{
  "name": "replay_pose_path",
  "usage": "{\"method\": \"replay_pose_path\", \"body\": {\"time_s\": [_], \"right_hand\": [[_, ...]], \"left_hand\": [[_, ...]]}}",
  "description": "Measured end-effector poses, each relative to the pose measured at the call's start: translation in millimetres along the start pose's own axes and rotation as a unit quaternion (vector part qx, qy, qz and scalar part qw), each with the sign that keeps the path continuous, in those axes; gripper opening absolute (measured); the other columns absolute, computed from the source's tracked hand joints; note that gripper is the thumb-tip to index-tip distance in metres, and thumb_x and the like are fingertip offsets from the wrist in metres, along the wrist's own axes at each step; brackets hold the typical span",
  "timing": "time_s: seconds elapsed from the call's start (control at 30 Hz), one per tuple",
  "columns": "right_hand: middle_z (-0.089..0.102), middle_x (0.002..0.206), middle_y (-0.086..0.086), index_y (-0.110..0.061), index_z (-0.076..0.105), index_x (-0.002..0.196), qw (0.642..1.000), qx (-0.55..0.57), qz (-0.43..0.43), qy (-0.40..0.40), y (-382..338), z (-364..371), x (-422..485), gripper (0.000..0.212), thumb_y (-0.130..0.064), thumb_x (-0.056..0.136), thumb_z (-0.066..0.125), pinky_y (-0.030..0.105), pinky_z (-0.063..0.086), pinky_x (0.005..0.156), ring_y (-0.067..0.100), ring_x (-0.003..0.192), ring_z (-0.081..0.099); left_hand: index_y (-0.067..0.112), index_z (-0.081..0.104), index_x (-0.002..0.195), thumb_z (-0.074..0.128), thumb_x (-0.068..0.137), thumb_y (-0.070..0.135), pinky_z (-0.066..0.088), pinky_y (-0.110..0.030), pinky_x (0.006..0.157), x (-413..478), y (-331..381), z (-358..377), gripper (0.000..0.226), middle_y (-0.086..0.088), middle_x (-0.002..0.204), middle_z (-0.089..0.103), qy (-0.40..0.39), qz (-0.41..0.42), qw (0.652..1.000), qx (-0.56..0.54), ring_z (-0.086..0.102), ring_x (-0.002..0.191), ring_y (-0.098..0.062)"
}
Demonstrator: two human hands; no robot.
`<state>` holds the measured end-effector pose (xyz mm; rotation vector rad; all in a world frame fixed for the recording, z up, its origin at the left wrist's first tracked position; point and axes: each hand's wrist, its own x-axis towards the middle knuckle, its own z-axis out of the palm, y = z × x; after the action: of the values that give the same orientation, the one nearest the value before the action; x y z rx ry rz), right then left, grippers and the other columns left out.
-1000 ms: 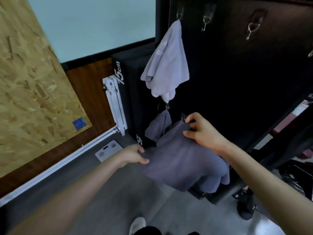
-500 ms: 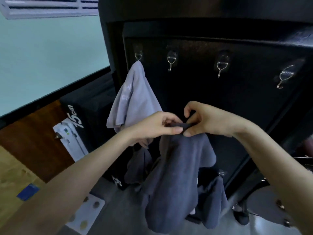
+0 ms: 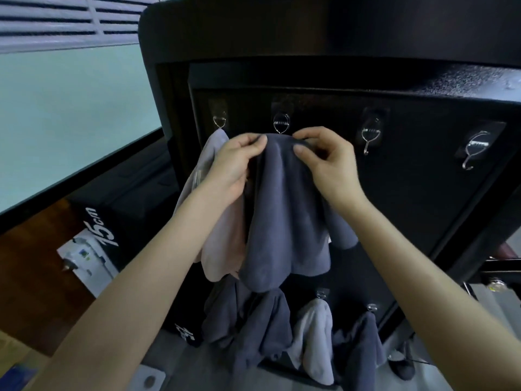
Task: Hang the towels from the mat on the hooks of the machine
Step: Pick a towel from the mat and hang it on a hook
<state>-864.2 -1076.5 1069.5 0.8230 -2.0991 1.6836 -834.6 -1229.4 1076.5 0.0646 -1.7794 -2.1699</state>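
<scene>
— What takes up most of the frame?

— The black machine, filling the centre and right, with a row of metal hooks across its upper panel.

— And the towel?

— The dark grey towel hangs at centre. Its top edge is bunched between both hands and the rest drapes down below them. A pale towel hangs just left of it, from the leftmost hook.

— The hands?

— The left hand pinches the top edge from the left and the right hand from the right, fingers curled on the cloth.

— The nearest hook?

— The second hook sits just above the held edge. Whether the cloth has caught on it I cannot tell.
</scene>
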Motion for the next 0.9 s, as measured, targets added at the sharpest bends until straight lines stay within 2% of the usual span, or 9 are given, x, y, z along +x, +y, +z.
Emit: {"method": "replay_pose_path", "body": {"time_s": [0.1,0.17,0.23,0.33,0.4,0.53,0.73,0.83,0.9], "right_hand": [[0.068,0.088,-0.014,-0.026,0.069,0.098,0.992,-0.087,0.004,0.087,9,21,13,0.017,-0.016,0.087,0.06,0.022,0.048,0.082,0.004,0.087,0.062],[0.07,0.09,-0.01,-0.025,0.07,0.099,0.982,-0.135,0.006,0.129,14,30,16,0.018,-0.016,0.089,0.057,0.017,0.044,0.076,0.007,0.085,0.063],[0.071,0.089,-0.005,-0.022,0.071,0.1,0.972,-0.175,-0.02,0.155,18,37,18,0.02,-0.015,0.09,0.055,0.019,0.042,0.071,0.011,0.082,0.063],[0.069,0.084,-0.001,-0.018,0.071,0.099,0.954,-0.237,-0.074,0.171,24,43,19,0.021,-0.014,0.088,0.054,0.018,0.035,0.062,0.011,0.072,0.06],[0.067,0.08,0.001,-0.017,0.071,0.1,0.943,-0.27,-0.1,0.168,28,44,19,0.021,-0.015,0.088,0.054,0.026,0.041,0.056,0.017,0.066,0.06],[0.06,0.072,0.003,-0.017,0.072,0.096,0.905,-0.364,-0.129,0.177,38,48,16,0.02,-0.017,0.086,0.055,0.025,0.033,0.044,0.023,0.057,0.055],[0.056,0.077,0.006,-0.015,0.07,0.089,0.835,-0.495,-0.158,0.179,39,48,10,0.016,-0.015,0.086,0.054,0.035,0.035,0.058,0.026,0.068,0.05],[0.062,0.085,0.008,-0.005,0.066,0.105,0.885,-0.422,-0.167,0.103,40,51,3,0.031,-0.015,0.084,0.045,0.031,0.041,0.057,0.025,0.074,0.056],[0.065,0.101,0.01,-0.003,0.059,0.119,0.929,-0.343,-0.125,0.066,40,52,-4,0.045,-0.017,0.083,0.037,0.03,0.048,0.067,0.025,0.085,0.06]], "left_hand": [[0.002,0.064,0.104,0.056,0.092,0.011,0.053,-0.026,0.084,18,-11,5,0.017,-0.01,0.098,0.067,0.063,0.007,0.998,-0.008,0.064,0.093,-0.016],[0.01,0.063,0.099,0.064,0.088,0.019,0.052,-0.027,0.081,26,-20,10,0.015,-0.006,0.097,0.068,0.142,0.034,0.987,0.074,0.064,0.092,-0.015],[0.016,0.06,0.095,0.069,0.083,0.026,0.051,-0.028,0.079,31,-28,14,0.019,-0.001,0.091,0.066,0.211,0.098,0.956,0.181,0.062,0.087,-0.012],[0.022,0.064,0.088,0.072,0.078,0.029,0.043,-0.024,0.081,32,-31,15,0.016,0.006,0.095,0.055,0.284,0.222,0.871,0.334,0.051,0.091,-0.012],[0.02,0.068,0.083,0.07,0.079,0.024,0.044,-0.023,0.077,33,-31,14,0.006,0.008,0.09,0.052,0.268,0.272,0.85,0.363,0.052,0.086,-0.011],[0.011,0.071,0.094,0.057,0.091,0.02,0.043,-0.012,0.071,29,-37,12,0.017,0.002,0.09,0.065,0.209,0.282,0.866,0.357,0.057,0.08,-0.005],[0.008,0.067,0.085,0.043,0.098,0.029,0.044,-0.026,0.066,22,-41,12,0.034,0.001,0.085,0.061,0.157,0.233,0.864,0.418,0.057,0.074,-0.011],[0.015,0.061,0.079,0.041,0.099,0.028,0.041,-0.023,0.066,19,-36,10,0.032,0.004,0.075,0.059,0.075,0.164,0.906,0.382,0.055,0.07,-0.007],[0.017,0.065,0.096,0.043,0.096,0.029,0.048,-0.029,0.079,18,-35,3,0.024,0.003,0.086,0.066,0.027,0.122,0.935,0.333,0.062,0.086,-0.011]]}}
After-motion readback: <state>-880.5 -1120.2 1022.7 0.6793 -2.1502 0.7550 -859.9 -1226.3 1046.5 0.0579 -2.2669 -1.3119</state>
